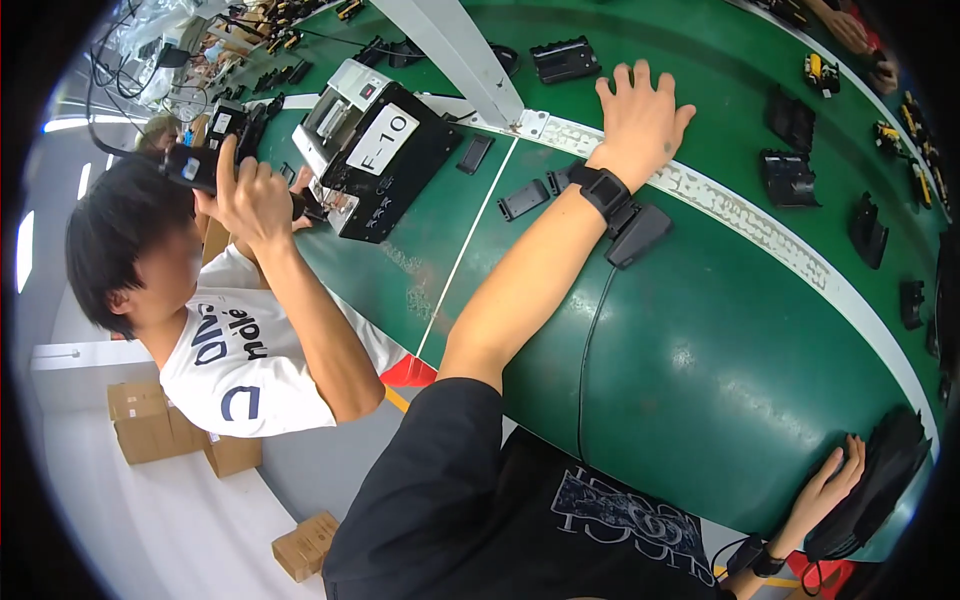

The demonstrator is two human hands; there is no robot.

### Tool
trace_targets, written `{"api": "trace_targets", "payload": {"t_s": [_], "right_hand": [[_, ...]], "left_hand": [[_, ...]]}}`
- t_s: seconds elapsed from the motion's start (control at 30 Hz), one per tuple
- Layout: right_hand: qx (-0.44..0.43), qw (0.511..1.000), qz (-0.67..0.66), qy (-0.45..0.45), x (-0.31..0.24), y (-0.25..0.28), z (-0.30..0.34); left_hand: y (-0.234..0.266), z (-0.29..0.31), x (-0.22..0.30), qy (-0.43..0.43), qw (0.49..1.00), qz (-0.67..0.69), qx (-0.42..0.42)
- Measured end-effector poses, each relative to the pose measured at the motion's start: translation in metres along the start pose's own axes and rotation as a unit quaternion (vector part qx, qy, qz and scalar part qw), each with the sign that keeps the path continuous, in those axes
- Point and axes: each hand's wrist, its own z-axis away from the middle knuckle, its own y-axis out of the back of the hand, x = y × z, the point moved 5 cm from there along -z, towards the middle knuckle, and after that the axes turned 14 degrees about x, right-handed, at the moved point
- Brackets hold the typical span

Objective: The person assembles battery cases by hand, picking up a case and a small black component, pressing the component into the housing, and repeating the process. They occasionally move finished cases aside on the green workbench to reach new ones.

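My left hand is stretched out with its fingers spread, palm down over the green conveyor beside its pale metal rail. It holds nothing. Beyond its fingertips lies a black ribbed plastic housing. A black band circles the left wrist, joined to a small black box with a cable running down toward my body. At the lower right, my right hand rests with extended fingers against a black fabric bag. A black band is on that wrist too.
A black-and-white machine stands on the green tabletop. Small black parts lie near my left forearm. More black housings sit on the conveyor. A co-worker at left raises a dark handheld object. A white post rises from the rail.
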Motion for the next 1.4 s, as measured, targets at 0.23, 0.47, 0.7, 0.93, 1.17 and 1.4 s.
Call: {"api": "trace_targets", "payload": {"t_s": [0.23, 0.47, 0.7, 0.93, 1.17, 1.4], "right_hand": [[0.021, 1.000, -0.012, -0.013, -0.006, -0.015, -0.015], [0.094, 0.994, -0.036, 0.053, -0.022, 0.013, 0.011], [0.101, 0.982, -0.107, 0.115, -0.083, 0.058, 0.036], [0.052, 0.991, -0.035, 0.121, -0.066, 0.048, 0.032], [0.065, 0.997, 0.043, 0.026, -0.066, 0.060, 0.020], [0.110, 0.992, -0.014, 0.051, -0.046, 0.060, 0.040]], "left_hand": [[-0.032, -0.005, -0.007, 0.035, 0.992, 0.093, -0.072], [0.003, 0.004, -0.001, 0.024, 0.983, 0.160, -0.088], [0.025, 0.035, 0.002, 0.062, 0.975, 0.207, -0.059], [0.035, 0.019, 0.016, 0.092, 0.963, 0.243, -0.078], [0.055, -0.010, -0.003, 0.190, 0.927, 0.323, -0.023], [0.146, -0.003, 0.004, 0.242, 0.920, 0.308, 0.033]]}}
